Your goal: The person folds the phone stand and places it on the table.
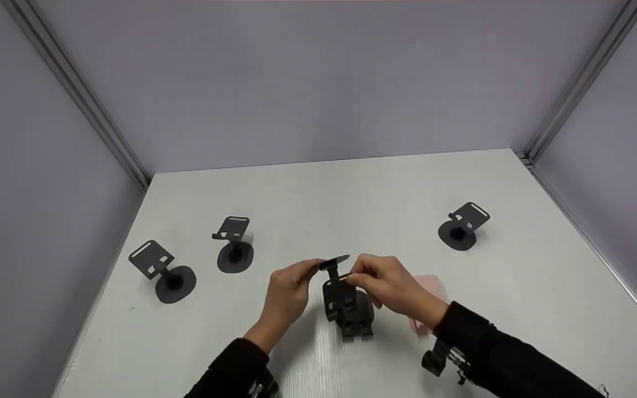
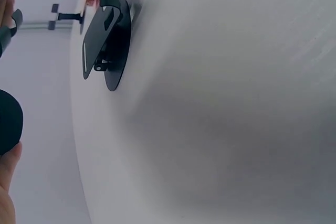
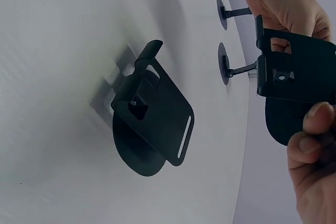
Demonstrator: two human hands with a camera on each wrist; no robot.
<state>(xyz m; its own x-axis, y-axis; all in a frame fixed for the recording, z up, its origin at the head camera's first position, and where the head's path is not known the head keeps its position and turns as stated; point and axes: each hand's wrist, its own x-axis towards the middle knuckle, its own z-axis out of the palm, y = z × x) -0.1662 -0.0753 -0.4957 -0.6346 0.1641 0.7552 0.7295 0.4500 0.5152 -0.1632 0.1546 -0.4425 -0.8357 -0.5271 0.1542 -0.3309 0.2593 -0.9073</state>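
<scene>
A black phone stand (image 1: 334,271) is held just above the white table (image 1: 318,204) between both hands. My left hand (image 1: 313,269) pinches its round base (image 1: 336,260), and my right hand (image 1: 355,276) grips it by the plate side. The right wrist view shows the held stand's slotted plate (image 3: 296,72) close up, my right fingers (image 3: 310,140) curled at its base. The left wrist view shows only the base's dark edge (image 2: 8,121) against my hand. A second, folded stand (image 1: 356,321) lies on the table directly below.
Two more upright stands (image 1: 165,271) (image 1: 234,244) are at the left and another (image 1: 463,226) at the right. A pink flat item (image 1: 428,287) lies partly under my right wrist. Grey walls enclose the table on three sides.
</scene>
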